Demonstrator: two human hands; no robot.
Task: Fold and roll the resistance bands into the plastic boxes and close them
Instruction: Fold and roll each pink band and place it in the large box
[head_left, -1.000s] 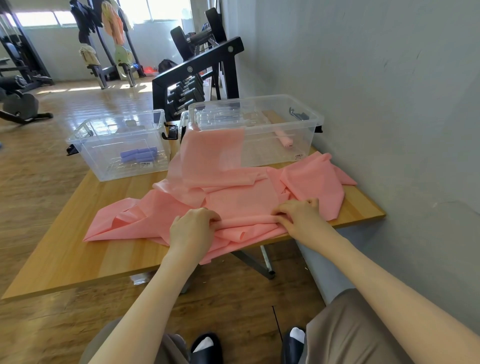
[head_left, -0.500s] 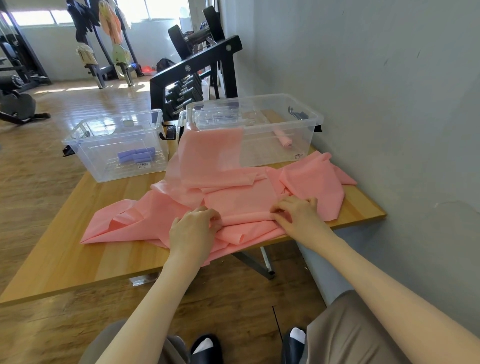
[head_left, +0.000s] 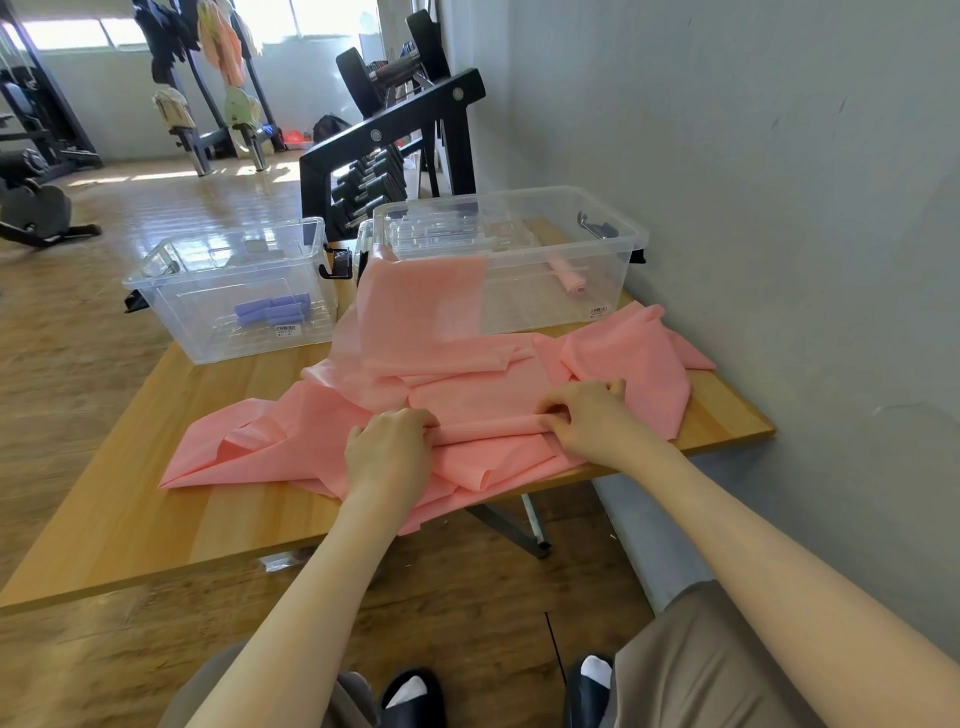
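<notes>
On table: left box (head_left: 228, 291) holds purple rolls (head_left: 272, 312); right box (head_left: 519, 260), pink roll (head_left: 569, 278).

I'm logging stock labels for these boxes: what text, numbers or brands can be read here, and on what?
Nothing is legible.
White barcode sticker on the left clear plastic box: too small to read.
White sticker on the right clear plastic box: blurred.

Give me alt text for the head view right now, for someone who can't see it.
Both hands, left hand and right hand, grip a fold of a wide pink resistance band spread over a wooden table. Behind it stand two clear plastic boxes: the left box holds purple rolls, the right box a pink roll.
</notes>
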